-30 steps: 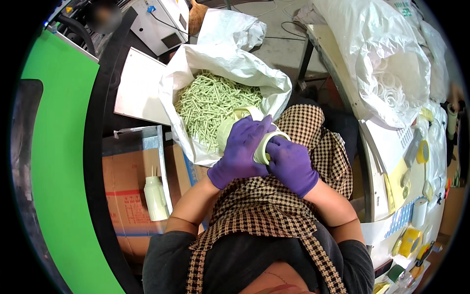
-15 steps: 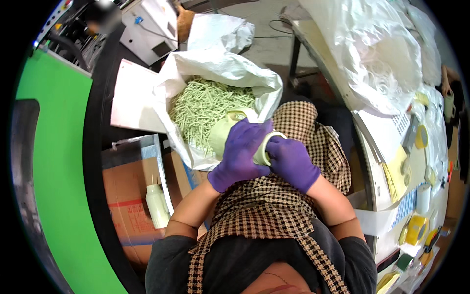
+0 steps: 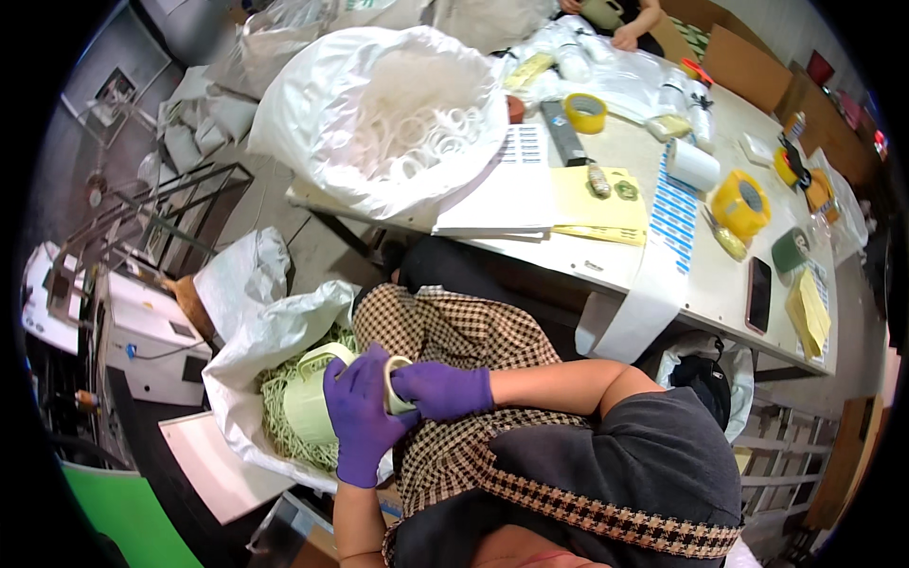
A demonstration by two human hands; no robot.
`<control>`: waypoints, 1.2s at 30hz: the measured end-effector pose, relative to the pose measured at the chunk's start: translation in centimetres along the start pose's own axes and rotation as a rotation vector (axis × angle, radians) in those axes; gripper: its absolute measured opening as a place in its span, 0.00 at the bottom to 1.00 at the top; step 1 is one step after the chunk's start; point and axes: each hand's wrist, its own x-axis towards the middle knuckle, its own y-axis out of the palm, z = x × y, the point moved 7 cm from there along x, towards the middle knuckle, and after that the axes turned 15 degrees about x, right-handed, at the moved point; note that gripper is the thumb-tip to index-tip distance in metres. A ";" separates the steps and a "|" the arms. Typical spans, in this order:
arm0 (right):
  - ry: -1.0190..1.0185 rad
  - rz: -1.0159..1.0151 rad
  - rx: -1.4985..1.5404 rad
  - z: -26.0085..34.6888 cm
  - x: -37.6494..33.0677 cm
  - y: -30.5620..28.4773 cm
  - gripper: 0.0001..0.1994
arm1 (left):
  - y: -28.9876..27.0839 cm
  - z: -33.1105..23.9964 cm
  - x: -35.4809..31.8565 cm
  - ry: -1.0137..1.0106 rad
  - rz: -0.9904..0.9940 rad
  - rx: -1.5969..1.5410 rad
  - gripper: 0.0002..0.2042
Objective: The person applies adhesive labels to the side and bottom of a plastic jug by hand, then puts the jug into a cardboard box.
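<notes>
A pale green pitcher (image 3: 305,409) with a loop handle lies tilted across my lap, its round mouth toward my right hand. My left hand (image 3: 362,407), in a purple glove, is wrapped around its body near the mouth. Curled fingers of my gloved right hand (image 3: 443,389) reach into that mouth; their tips are hidden, so I cannot see whether they hold anything. Just behind the pitcher is an open white sack (image 3: 230,374) with many thin pale green pieces (image 3: 276,402) inside.
Right of my lap is a white table (image 3: 587,268). On it are a white bag (image 3: 308,104) of white rings, yellow sheets (image 3: 615,204), tape rolls (image 3: 742,208) and a phone (image 3: 758,295). Across it, another person's hand (image 3: 625,38) shows. A green surface (image 3: 133,516) lies at lower left.
My view has swung to the right, bringing the table and the other person's hands into sight. Both my hands stay at the pitcher, the right one still at its mouth.
</notes>
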 end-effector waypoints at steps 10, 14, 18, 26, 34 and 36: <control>-0.173 0.026 -0.108 0.1 -2.8 -1.2 0.10 | -0.7 -2.7 2.0 0.119 -0.030 -0.024 0.40; -0.162 -0.146 0.651 1.9 -1.2 -4.0 0.12 | -2.3 0.3 0.1 -0.106 -0.106 -0.021 0.40; 0.038 -0.146 0.800 2.3 -1.7 -5.3 0.11 | -2.5 2.8 -1.5 -0.172 -0.167 -0.100 0.49; -0.157 -0.111 0.256 4.8 1.7 -2.8 0.10 | -2.6 3.5 -3.2 -0.198 -0.233 -0.141 0.52; -0.151 -0.172 -0.170 5.5 2.5 -1.0 0.08 | -2.7 2.9 -2.8 -0.246 -0.226 -0.146 0.40; -0.198 -0.167 -0.183 5.5 2.5 -0.7 0.08 | -2.7 2.9 -3.1 -0.243 -0.224 -0.126 0.40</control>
